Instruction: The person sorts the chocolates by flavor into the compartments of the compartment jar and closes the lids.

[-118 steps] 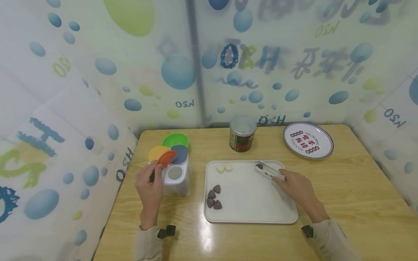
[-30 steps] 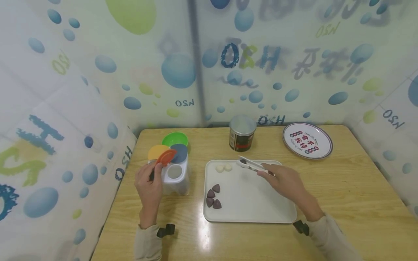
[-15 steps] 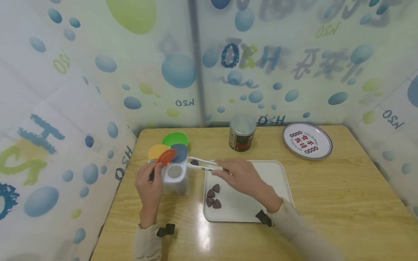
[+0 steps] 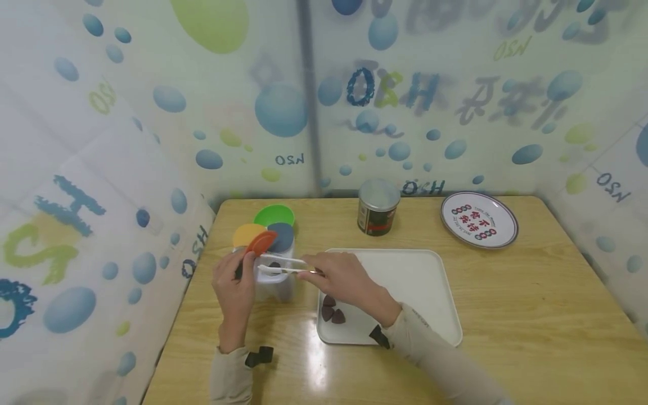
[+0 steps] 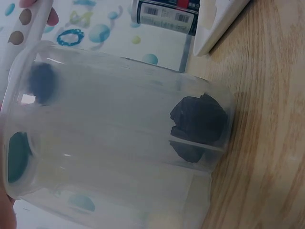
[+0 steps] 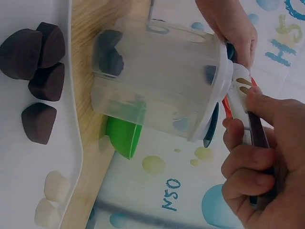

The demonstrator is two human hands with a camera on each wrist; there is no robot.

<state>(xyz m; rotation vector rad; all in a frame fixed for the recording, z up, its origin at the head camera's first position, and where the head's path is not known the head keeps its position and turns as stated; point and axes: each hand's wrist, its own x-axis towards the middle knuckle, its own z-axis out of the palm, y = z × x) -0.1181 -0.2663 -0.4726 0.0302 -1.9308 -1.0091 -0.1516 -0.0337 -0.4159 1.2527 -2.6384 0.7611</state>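
My left hand [image 4: 234, 284] pinches the raised orange lid [image 4: 260, 244] of a clear plastic container [image 4: 275, 289] with a white top and separate coloured lids. My right hand [image 4: 341, 278] grips white-tipped tongs [image 4: 288, 270], dark at the handle. Between the tong tips is a dark piece [image 4: 275, 265], over the container's round opening below the orange lid. Other dark pieces [image 5: 198, 119] lie at the bottom of the container. Several brown wedge-shaped pieces, like chocolates [image 6: 43, 123], and two cream pieces [image 6: 56, 187] sit on the white tray [image 4: 395, 304]; the right hand hides the cream ones in the head view.
Behind the container stands a green bowl [image 4: 275, 214]. A tin with a silver lid [image 4: 378, 205] is at the back middle, and a white plate with red lettering [image 4: 479, 219] at the back right. A patterned wall rises behind the table.
My right hand has carried the tongs and the dark piece leftward from the tray's far right part to the container's opening. The left hand still holds the orange lid up.
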